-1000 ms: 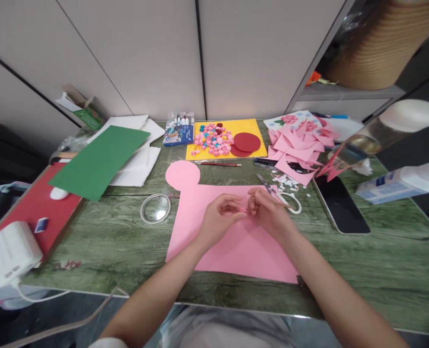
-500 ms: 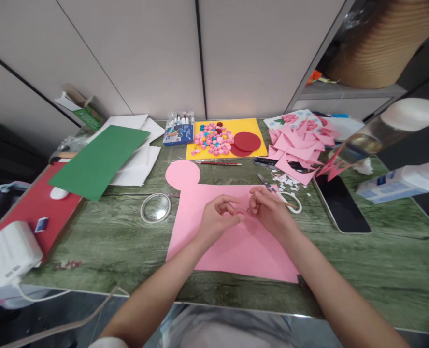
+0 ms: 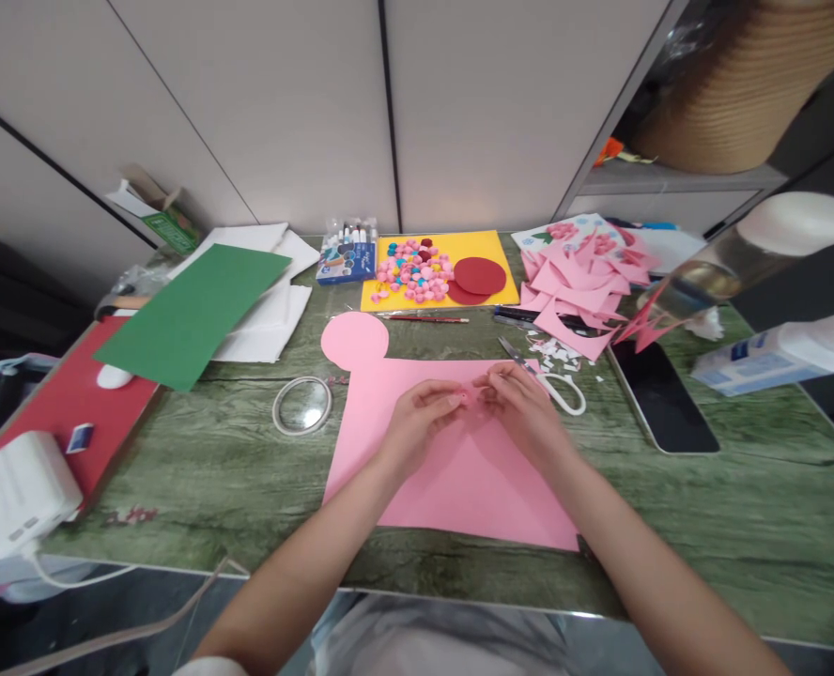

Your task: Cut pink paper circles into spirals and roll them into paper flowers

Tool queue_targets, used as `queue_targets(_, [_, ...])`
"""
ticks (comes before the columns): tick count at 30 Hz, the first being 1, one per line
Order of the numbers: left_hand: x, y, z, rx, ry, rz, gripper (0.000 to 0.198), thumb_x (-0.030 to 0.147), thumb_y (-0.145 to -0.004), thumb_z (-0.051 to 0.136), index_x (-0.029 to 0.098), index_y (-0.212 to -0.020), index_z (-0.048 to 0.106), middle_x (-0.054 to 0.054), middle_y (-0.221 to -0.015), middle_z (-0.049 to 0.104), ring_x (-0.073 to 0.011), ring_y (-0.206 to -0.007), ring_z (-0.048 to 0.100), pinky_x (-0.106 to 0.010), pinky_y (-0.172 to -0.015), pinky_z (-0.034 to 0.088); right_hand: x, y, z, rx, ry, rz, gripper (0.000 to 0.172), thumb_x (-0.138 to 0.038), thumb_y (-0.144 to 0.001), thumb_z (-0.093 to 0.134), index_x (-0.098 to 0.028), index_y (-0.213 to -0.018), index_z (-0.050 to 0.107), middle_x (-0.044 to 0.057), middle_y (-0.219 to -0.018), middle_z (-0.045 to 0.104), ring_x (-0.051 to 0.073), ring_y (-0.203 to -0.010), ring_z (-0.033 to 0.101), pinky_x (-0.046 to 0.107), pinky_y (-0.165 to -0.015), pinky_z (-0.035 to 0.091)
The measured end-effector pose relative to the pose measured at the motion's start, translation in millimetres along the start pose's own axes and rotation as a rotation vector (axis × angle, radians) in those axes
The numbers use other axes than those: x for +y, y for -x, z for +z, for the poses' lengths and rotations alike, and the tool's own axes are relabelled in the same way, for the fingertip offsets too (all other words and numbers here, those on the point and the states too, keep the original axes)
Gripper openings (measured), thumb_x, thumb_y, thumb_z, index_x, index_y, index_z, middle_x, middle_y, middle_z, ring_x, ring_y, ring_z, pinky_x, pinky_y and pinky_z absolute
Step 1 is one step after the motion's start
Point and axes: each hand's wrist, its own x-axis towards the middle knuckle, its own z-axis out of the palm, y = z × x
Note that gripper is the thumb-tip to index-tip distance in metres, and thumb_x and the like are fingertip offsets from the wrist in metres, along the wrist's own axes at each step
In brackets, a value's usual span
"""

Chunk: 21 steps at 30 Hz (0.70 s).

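Over the pink sheet (image 3: pixel 417 488), my left hand (image 3: pixel 424 418) pinches a small pink paper piece (image 3: pixel 466 395) between thumb and fingertips. From the other side my right hand (image 3: pixel 519 399) closes its fingers at the edge of the same piece. Its exact shape is too small to tell, with fingers covering much of it. White-handled scissors (image 3: pixel 563 394) lie just behind my right hand. Two stacked pink paper circles (image 3: pixel 353 340) touch the sheet's upper left corner. Left of the sheet is a roll of tape (image 3: pixel 276 406).
A yellow sheet (image 3: pixel 484 244) bears pink rolled pieces (image 3: pixel 413 272) and red circles (image 3: pixel 480 275). Pink scraps (image 3: pixel 579 277), a phone (image 3: pixel 663 399), a bottle (image 3: pixel 783 349) and a clear container (image 3: pixel 713 272) stand right. Green paper (image 3: pixel 195 314) and a white power bank (image 3: pixel 26 488) lie left.
My hands have come closer together, and the fingers of both now meet at the small pink piece. A thin brown stick seen by my right hand earlier no longer shows.
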Motion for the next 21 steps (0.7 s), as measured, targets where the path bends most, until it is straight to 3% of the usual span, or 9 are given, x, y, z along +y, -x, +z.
queue_targets(4, [-1.3, 0.3, 1.3, -0.015, -0.026, 0.049, 0.019, 0.02, -0.067, 0.07, 0.013, -0.084, 0.066, -0.004, -0.08, 0.068, -0.0113, -0.072, 0.062, -0.025, -0.072, 0.046, 0.0, 3.6, 7.1, -0.065, 0.11, -0.057, 0.022, -0.036, -0.074, 0.064, -0.024, -0.086, 0.05, 0.002, -0.097, 0.061, 0.015, -0.08, 0.06, 0.03, -0.069, 0.046])
queue_targets(12, [-7.8, 1.4, 2.0, 0.02, -0.169, 0.097, 0.022, 0.023, -0.066, 0.07, 0.015, -0.086, 0.064, -0.005, -0.083, 0.069, -0.0139, -0.07, 0.063, -0.028, -0.07, 0.047, 3.7, 6.0, 13.3, -0.09, 0.379, -0.176, 0.02, -0.038, -0.074, 0.062, -0.023, -0.084, 0.052, -0.001, -0.076, 0.058, 0.013, -0.063, 0.055, 0.029, -0.062, 0.046])
queue_targets(16, [-7.4, 2.5, 0.1, 0.049, -0.176, 0.092, 0.025, 0.022, -0.07, 0.062, 0.017, -0.094, 0.062, -0.006, -0.088, 0.069, -0.0161, -0.073, 0.064, -0.027, -0.065, 0.047, 5.0, 4.9, 11.9, -0.094, 0.415, -0.187, 0.019, -0.037, -0.076, 0.059, -0.023, -0.087, 0.054, 0.001, -0.081, 0.06, 0.016, -0.073, 0.058, 0.031, -0.068, 0.047])
queue_targets(21, [-5.2, 3.7, -0.7, 0.064, -0.265, 0.138, 0.03, 0.017, -0.07, 0.053, 0.017, -0.1, 0.059, -0.007, -0.084, 0.071, -0.0126, -0.063, 0.062, -0.021, -0.055, 0.037, 8.6, 3.7, 8.6, -0.125, 0.362, -0.131, 0.021, -0.035, -0.077, 0.058, -0.024, -0.094, 0.054, 0.001, -0.077, 0.061, 0.017, -0.071, 0.059, 0.031, -0.065, 0.047])
